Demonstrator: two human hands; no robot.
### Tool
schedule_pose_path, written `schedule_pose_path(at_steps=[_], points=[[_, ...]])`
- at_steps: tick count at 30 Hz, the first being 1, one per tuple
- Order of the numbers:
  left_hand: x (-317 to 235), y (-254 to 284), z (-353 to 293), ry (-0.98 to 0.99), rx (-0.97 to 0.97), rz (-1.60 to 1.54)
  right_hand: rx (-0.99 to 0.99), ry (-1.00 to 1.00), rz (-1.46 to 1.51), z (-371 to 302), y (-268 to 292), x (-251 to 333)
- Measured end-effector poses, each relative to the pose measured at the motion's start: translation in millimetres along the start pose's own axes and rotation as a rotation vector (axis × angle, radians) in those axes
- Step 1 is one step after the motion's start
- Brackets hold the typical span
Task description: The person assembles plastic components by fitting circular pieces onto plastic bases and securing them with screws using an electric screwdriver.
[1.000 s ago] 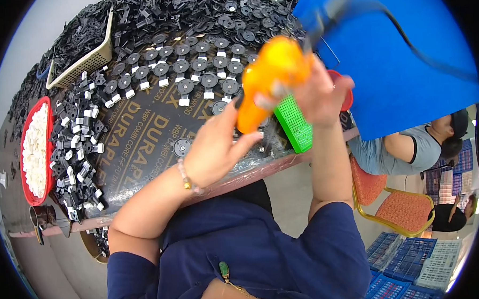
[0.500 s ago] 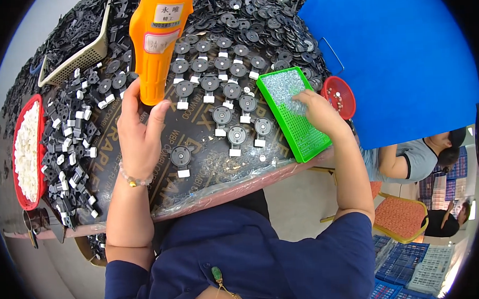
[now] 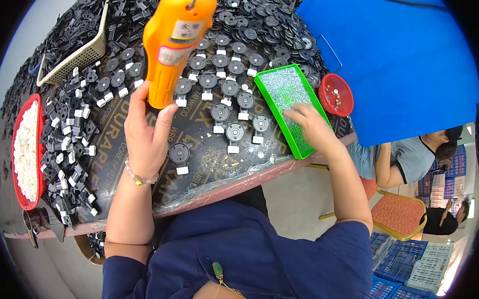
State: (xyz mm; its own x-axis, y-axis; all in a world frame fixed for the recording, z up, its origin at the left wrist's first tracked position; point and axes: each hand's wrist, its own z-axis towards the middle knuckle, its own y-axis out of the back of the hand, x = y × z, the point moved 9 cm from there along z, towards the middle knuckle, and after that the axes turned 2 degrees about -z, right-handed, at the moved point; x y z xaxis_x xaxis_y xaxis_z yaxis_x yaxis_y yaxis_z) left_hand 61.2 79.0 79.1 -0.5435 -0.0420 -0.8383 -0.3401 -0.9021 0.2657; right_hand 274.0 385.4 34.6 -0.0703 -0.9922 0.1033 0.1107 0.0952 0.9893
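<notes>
My left hand (image 3: 146,129) is closed around the lower end of an orange electric screwdriver (image 3: 173,48), held upright over the table's middle. Its tip is hidden from view. My right hand (image 3: 314,126) lies over a green perforated tray (image 3: 302,151), fingers stretched out and touching the layer of small silvery screws (image 3: 285,86) in it. Between my hands, round black discs joined to white-ended black pieces lie in rows; one such assembly (image 3: 180,153) sits closest to my left hand.
A red bowl (image 3: 336,94) with a few small parts adjoins the tray. Heaped black discs (image 3: 266,20) lie behind. Left are a red basket (image 3: 27,153) of white pieces, loose black-and-white parts (image 3: 68,141) and a beige basket (image 3: 80,61). A person (image 3: 411,158) sits beyond a blue panel (image 3: 396,62).
My left hand and the screwdriver have shifted a little to the right. My right hand has drawn nearer along the tray, and the screws now cover more of its surface.
</notes>
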Motion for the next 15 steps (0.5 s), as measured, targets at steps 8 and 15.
schedule_pose_path(at_steps=[8, 15], points=[[-0.8, -1.5, 0.0, -0.022, -0.003, -0.006, 0.127, -0.244, 0.259, -26.8, 7.4, -10.8], [-0.9, -5.7, 1.1, -0.046, 0.001, 0.008, -0.036, -0.134, 0.226, 67.3, 0.9, -67.1]])
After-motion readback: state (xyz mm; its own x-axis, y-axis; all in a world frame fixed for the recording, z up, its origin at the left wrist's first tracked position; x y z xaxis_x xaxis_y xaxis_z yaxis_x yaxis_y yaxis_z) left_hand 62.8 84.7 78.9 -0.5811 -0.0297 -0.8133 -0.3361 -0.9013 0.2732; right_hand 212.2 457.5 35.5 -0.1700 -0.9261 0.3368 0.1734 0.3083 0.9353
